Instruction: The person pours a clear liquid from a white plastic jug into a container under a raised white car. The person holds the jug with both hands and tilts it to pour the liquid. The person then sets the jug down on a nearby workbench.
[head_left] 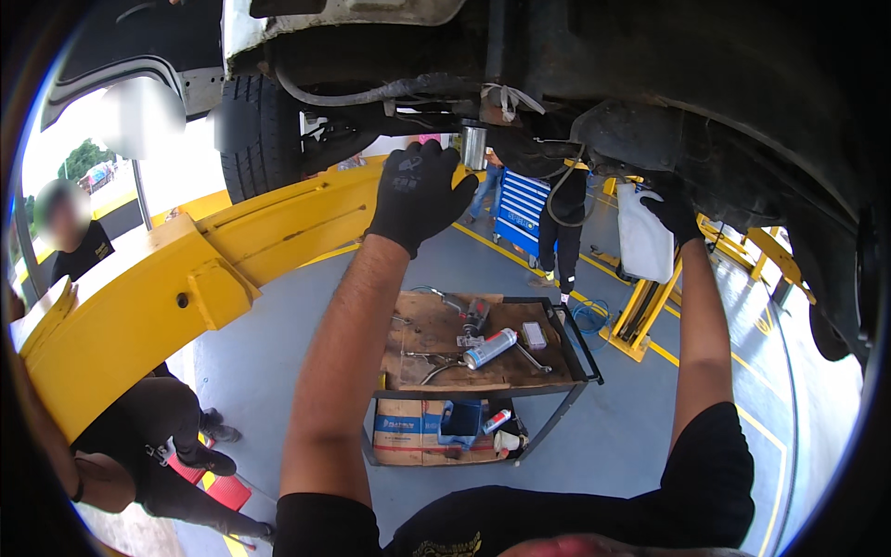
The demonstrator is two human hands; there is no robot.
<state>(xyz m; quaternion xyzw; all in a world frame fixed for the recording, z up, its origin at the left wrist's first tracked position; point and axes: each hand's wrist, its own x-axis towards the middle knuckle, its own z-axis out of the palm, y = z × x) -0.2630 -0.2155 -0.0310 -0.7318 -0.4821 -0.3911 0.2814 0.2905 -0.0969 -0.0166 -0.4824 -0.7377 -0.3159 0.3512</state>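
Note:
Both my hands wear black gloves and are raised under a lifted vehicle. My left hand (pixel 418 190), seen from its back, is in front of the yellow lift arm (pixel 306 227). Its thumb stands apart from the fingers, and it looks open; whether it touches the lift arm I cannot tell. Just right of its fingers is a silver metal cylinder (pixel 473 148). On the right, my right hand (pixel 673 212) is closed on the upper side of a white plastic container (pixel 645 237), which hangs below the dark underbody (pixel 631 139). Part of that hand is lost in shadow.
Below stands a cart (pixel 436 371) with a spray can (pixel 490 348), a power tool (pixel 475 316) and hand tools. A tyre (pixel 251 135) hangs at upper left. A blue tool cabinet (pixel 520 209) and a person's dark trousers (pixel 560 246) are behind. Other people are at left.

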